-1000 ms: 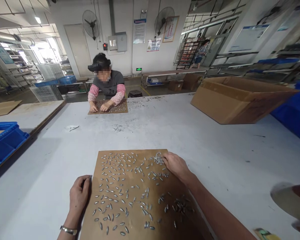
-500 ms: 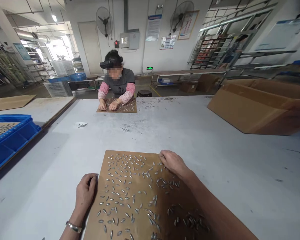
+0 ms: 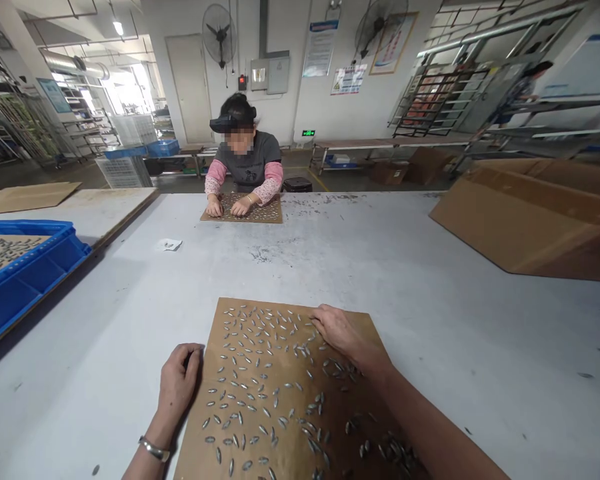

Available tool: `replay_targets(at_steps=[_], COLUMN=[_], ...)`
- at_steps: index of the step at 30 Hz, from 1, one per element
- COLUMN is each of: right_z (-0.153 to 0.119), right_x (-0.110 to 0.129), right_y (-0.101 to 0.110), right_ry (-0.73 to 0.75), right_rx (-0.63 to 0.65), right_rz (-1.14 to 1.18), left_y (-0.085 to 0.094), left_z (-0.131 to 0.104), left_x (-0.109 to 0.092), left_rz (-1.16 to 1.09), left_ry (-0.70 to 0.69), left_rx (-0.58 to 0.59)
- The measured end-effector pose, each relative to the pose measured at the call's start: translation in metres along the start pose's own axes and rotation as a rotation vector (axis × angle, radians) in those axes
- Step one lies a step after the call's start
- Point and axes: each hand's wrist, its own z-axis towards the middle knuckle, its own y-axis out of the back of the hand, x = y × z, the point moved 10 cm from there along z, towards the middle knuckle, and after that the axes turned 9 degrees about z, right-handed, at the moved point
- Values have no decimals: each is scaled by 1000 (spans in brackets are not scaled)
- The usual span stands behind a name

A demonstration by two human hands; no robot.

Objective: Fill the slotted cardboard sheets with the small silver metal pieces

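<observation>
A brown cardboard sheet (image 3: 285, 363) lies on the table in front of me, with many small silvery, spindle-shaped metal pieces (image 3: 253, 351) scattered over it. They lie singly on the left and in clumps toward the lower right. My left hand (image 3: 180, 377) rests on the table at the sheet's left edge, fingers curled in and thumb against them. Over the upper part of the sheet, my right hand (image 3: 337, 331) has its fingertips drawn together and down at the pieces. Whatever those fingertips pinch, if anything, is too small to make out. My right forearm covers part of the sheet's right side.
Across the white table (image 3: 380, 247), another person (image 3: 247, 157) works with both hands on a similar sheet (image 3: 275, 213). A blue crate (image 3: 55, 263) of pieces stands left, a large cardboard box (image 3: 525, 220) right. A white paper scrap (image 3: 170, 245) lies on the table.
My right hand has shifted left, off the sheet's top right corner, which now shows. My left hand stays by the left edge. The whole view has swung slightly.
</observation>
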Motion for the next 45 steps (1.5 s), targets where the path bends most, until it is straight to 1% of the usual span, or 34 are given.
replay_targets(at_steps=[2,5,8,11,14,18,22,25,27,31,33,35,38,41,45], right_z=[0,0,0,-2,-3,-2,5,10,10,1,-6,-11,-13,-7,3], right_x=[-2,1,5,9,12,12,15,15,12,-3,-13,-17,-19,-11,10], right_y=[-1,-5,-6,-5,-5,-5,-18,-23,-18,11,20,15,1,-2,7], right_ry=[-18,-24,-21,3,30,14,33,28,19,-32,-68,-95,-137,-139,-89], right_rx=[36,77,64,44,57,53,94,86,66,-47,-64,-6,73,66,30], right_rz=[-33,-73,-61,-1,22,36,128,150,155,243,241,190,126,84,39], left_y=[0,0,2,2,2,2,2,2,2,2,2,3,3,1,0], left_z=[0,0,-1,-1,0,0,-1,-1,-1,-1,0,0,0,-1,-1], left_x=[-1,-2,-3,-3,-3,-3,-4,-6,-7,-8,-9,-9,-8,-6,-4], left_rz=[5,13,13,12,10,0,-5,-3,0,8,11,10,3,-6,-11], left_ry=[-2,-3,-4,-2,-1,-4,-8,-17,-17,-18,-22,-27,-23,-7,5], left_rx=[4,4,-3,-4,-4,-7,-9,-7,-3,7,7,0,-1,13,15])
